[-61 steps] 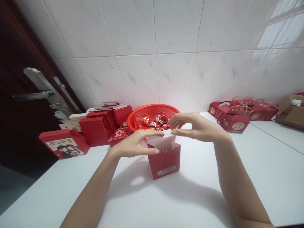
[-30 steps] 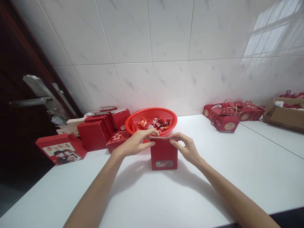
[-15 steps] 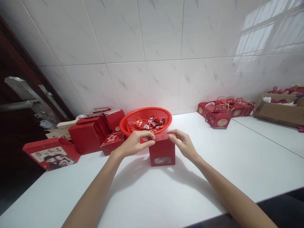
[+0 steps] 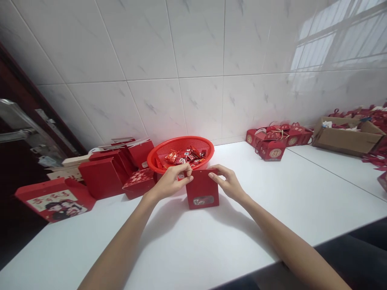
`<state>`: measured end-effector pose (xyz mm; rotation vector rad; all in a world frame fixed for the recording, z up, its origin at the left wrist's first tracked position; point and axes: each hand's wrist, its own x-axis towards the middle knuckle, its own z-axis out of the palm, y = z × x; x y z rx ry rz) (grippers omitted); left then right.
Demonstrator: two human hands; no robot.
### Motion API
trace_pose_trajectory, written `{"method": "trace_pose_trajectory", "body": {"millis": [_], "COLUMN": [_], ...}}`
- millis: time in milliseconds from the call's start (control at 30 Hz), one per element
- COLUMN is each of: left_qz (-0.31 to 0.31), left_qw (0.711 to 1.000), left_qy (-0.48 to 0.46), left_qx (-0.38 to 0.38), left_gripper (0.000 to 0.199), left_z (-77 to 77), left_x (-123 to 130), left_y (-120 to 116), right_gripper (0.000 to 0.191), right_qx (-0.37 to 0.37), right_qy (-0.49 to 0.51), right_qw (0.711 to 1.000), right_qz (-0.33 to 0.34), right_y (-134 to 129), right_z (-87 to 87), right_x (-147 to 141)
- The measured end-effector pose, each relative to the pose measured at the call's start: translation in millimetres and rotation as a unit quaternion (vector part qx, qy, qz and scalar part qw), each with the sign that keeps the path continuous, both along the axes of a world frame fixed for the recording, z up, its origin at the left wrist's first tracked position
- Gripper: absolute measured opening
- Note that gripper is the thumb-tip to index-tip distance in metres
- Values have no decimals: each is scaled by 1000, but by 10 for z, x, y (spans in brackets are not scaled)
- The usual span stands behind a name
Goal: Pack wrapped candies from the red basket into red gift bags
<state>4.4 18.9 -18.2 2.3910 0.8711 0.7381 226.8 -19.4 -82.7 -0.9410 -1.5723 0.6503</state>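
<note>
A red paper gift box (image 4: 202, 187) with a small oval window near its base stands upright on the white table (image 4: 236, 249). My left hand (image 4: 174, 179) pinches the top left corner of the box between thumb and fingers. At the top right corner, my right hand (image 4: 226, 181) holds it the same way, thumb on the near face. The top edge now looks flat and pressed together. Just behind the box sits a red plastic basket (image 4: 157, 151) with wrapped candies (image 4: 184, 155) in it. The far face of the box is hidden.
Several red boxes (image 4: 101, 177) stand at the left, one with a printed couple (image 4: 65, 205). Small red handled boxes (image 4: 272, 150) sit back right, near a cardboard carton (image 4: 344, 139). Behind runs a tiled wall (image 4: 199, 104); a door (image 4: 15, 169) is at far left.
The box's top flap, which leaned open a little before, is now closed into a straight edge between my hands. The view has shifted slightly to the right.
</note>
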Motion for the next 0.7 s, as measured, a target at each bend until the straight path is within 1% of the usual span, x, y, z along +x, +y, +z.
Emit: {"method": "trace_pose_trajectory", "body": {"millis": [133, 200, 267, 333, 367, 433, 500, 533, 600, 667, 700], "left_qz": [5, 2, -1, 0, 5, 18, 29, 31, 23, -3, -21], "left_qw": [1000, 1000, 1000, 999, 998, 998, 998, 998, 997, 996, 996], "left_qy": [-4, -7, -11, -24, -32, -45, -57, -63, -70, -62, -48], "left_qx": [0, 5, 22, 45, 50, 37, 8, -7, -34, -62, -73], "left_gripper": [20, 19, 21, 26, 31, 43, 51, 51, 43, 30, 28], "left_z": [-17, -27, -35, -43, -48, -63, -87, -100, -126, -147, -155], "left_x": [41, 72, 100, 114, 114, 108, 106, 111, 142, 196, 230], "left_y": [-28, -43, -50, -45, -39, -27, -22, -27, -51, -99, -130], "right_gripper": [31, 32, 33, 35, 35, 37, 36, 34, 24, 13, 10], "right_qx": [0, -5, -11, -17, -17, 4, 33, 52, 70, 62, 54], "right_qy": [-2, -4, 8, 37, 50, 77, 92, 95, 92, 92, 91], "right_qw": [1000, 1000, 1000, 997, 994, 980, 952, 931, 875, 847, 838], "right_qz": [-7, -8, -24, -66, -96, -186, -291, -348, -470, -519, -536], "right_y": [5, 9, 8, -10, -28, -81, -156, -197, -278, -339, -357], "right_z": [23, 52, 81, 98, 98, 84, 59, 47, 33, 38, 47], "right_x": [13, 86, 243, 503, 671, 1065, 1494, 1701, 2060, 2319, 2411]}}
